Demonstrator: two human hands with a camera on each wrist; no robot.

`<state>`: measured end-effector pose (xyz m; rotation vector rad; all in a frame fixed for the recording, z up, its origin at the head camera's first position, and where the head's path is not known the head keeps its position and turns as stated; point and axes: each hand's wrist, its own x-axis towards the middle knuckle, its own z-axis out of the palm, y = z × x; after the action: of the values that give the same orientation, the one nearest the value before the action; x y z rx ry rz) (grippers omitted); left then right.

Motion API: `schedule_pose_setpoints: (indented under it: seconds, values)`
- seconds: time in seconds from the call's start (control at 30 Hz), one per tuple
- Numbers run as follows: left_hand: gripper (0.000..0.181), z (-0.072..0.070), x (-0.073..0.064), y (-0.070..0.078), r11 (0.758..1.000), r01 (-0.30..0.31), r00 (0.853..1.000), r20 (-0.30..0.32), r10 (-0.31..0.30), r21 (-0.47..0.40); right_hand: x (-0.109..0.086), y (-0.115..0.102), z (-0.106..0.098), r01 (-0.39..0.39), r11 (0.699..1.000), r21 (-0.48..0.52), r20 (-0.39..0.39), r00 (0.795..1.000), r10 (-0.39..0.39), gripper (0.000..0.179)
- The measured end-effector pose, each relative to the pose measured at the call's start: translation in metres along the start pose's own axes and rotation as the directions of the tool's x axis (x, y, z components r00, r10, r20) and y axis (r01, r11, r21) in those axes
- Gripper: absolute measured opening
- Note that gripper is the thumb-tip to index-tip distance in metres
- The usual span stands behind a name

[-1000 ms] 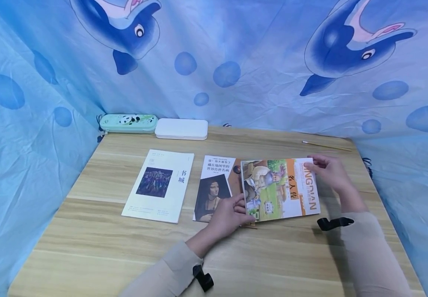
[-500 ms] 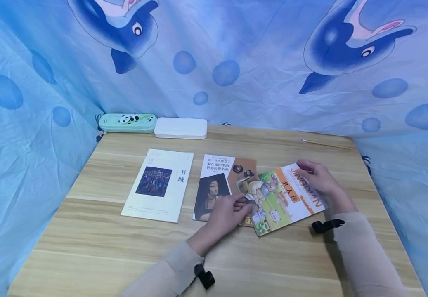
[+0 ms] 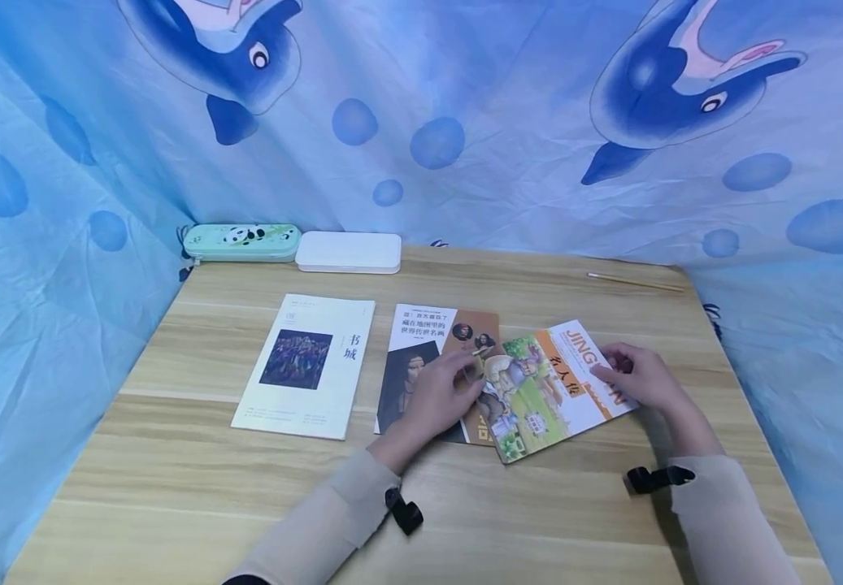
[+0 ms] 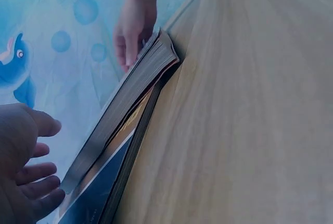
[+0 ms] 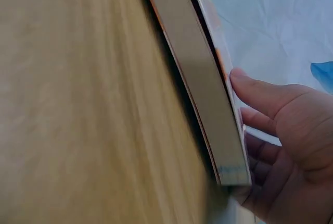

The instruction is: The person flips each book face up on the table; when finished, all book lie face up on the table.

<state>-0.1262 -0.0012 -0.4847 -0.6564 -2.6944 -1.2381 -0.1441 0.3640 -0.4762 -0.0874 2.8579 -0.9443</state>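
Observation:
A book with a colourful picture and an orange title strip (image 3: 549, 390) lies slanted, its left part over a brown-and-white book with a portrait (image 3: 410, 370). My right hand (image 3: 640, 375) grips its right end, thumb on the cover, the other fingers at the edge and partly hidden. The right wrist view shows that thumb (image 5: 260, 91) against the cover beside the thick page block (image 5: 203, 73). My left hand (image 3: 441, 394) hovers over the portrait book near the colourful book's left edge. In the left wrist view its loosely bent fingers (image 4: 39, 174) hold nothing.
A cream booklet (image 3: 282, 410) lies to the left on the wooden table (image 3: 523, 520). At the back stand a green panda pencil case (image 3: 205, 242) and a white case (image 3: 348, 250). A pencil (image 3: 633, 282) lies back right. Blue dolphin cloth (image 3: 523, 195) surrounds the table.
The colourful book has turned from nearly straight to slanted, its left end coming nearer me. My left hand has let go of it and moved up slightly; my right hand has shifted down its end.

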Motion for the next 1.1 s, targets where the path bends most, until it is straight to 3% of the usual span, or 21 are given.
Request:
schedule_pose_setpoints:
  seconds: [0.17, 0.4, 0.63, 0.83, 0.97, 1.1]
  values:
    - [0.044, 0.0, 0.003, 0.003, 0.999, 0.03, 0.995, 0.091, -0.031, 0.012, -0.013, -0.004, -0.003, -0.065, 0.994, -0.088, 0.036, 0.997, 0.069, 0.061]
    - [0.05, -0.003, 0.003, 0.002, 0.998, 0.016, 0.988, 0.153, -0.024, 0.056, -0.019, -0.009, -0.006, -0.182, 0.967, -0.179, 0.04, 0.981, 0.192, 0.074]
    - [0.048, -0.002, 0.0, 0.0, 0.996, -0.02, 0.987, 0.162, 0.007, 0.081, -0.019, -0.001, -0.005, -0.193, 0.978, -0.077, -0.011, 0.981, 0.193, 0.07]
    - [0.046, 0.001, -0.007, 0.003, 0.987, -0.077, 0.98, 0.193, 0.049, 0.138, -0.016, 0.0, -0.004, -0.197, 0.978, 0.073, -0.073, 0.977, 0.203, 0.069]
    - [0.05, 0.003, -0.012, 0.008, 0.989, -0.095, 0.961, 0.27, 0.063, 0.109, -0.016, -0.006, -0.003, -0.208, 0.962, 0.174, -0.077, 0.971, 0.224, 0.078]
    - [0.062, 0.004, -0.018, 0.013, 0.991, -0.108, 0.926, 0.37, 0.074, 0.073, -0.013, -0.011, 0.001, -0.191, 0.962, 0.195, -0.064, 0.976, 0.207, 0.073]
